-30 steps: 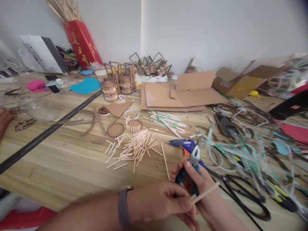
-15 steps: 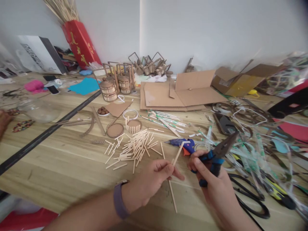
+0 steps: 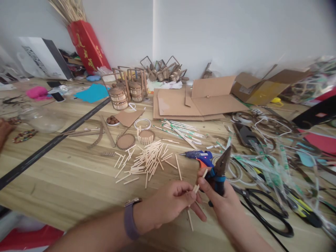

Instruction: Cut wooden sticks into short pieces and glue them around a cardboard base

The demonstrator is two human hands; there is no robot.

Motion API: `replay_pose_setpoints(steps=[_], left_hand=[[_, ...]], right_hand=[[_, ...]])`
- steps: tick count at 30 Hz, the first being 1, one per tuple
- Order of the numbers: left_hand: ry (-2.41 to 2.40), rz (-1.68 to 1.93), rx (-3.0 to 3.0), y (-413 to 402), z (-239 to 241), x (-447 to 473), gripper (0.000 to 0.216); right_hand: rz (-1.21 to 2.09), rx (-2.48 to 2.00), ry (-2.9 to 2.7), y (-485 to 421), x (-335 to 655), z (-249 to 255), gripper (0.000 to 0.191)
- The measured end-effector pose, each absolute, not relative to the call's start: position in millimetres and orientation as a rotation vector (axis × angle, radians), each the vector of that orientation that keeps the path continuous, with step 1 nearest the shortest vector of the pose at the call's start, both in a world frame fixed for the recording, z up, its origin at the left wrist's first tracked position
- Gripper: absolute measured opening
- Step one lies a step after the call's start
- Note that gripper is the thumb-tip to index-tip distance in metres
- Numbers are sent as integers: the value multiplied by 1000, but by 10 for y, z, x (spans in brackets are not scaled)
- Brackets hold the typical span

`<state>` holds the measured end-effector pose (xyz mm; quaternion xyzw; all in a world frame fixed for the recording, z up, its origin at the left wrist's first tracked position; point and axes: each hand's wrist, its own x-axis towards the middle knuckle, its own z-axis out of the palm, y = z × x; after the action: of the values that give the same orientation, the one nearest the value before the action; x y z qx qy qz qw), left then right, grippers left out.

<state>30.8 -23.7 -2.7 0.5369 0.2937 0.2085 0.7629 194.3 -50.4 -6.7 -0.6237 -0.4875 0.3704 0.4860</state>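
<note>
Short pale wooden sticks (image 3: 196, 187) are pinched between the thumb and fingers of my left hand (image 3: 173, 201); two seem to lie together. My right hand (image 3: 223, 197) is closed around dark pliers (image 3: 222, 164) with blue-banded handles, jaws pointing up. Its thumb and forefinger also touch the upper end of the sticks. Under my left hand, partly hidden, a longer stick (image 3: 178, 168) lies on the table. Left of it is a loose pile of cut sticks (image 3: 148, 159). A blue glue gun (image 3: 201, 156) lies just beyond my right hand.
Behind the pile are a round cardboard base (image 3: 126, 141) and one partly ringed with sticks (image 3: 146, 136). Black scissors (image 3: 273, 213) and tangled strips (image 3: 265, 168) lie right. Small lidded baskets (image 3: 118, 98) and flat cardboard (image 3: 181, 105) stand farther back. Another person's hand (image 3: 4, 131) shows far left.
My right hand has moved left and slightly down with the pliers, bringing its thumb and forefinger onto the sticks. My left hand has lowered a little, tilting the sticks.
</note>
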Motion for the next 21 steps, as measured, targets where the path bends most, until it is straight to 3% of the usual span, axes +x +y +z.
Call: replay_pose_setpoints(steps=[7,21], left_hand=[[770,700,876,-143,-67,330,46],[725,769,955,-181,-72,351,45]], right_hand=[[684,-1612,-1519,-499,1919,-105,53],[713,-1615,-1654,-506,1855,-88,43]])
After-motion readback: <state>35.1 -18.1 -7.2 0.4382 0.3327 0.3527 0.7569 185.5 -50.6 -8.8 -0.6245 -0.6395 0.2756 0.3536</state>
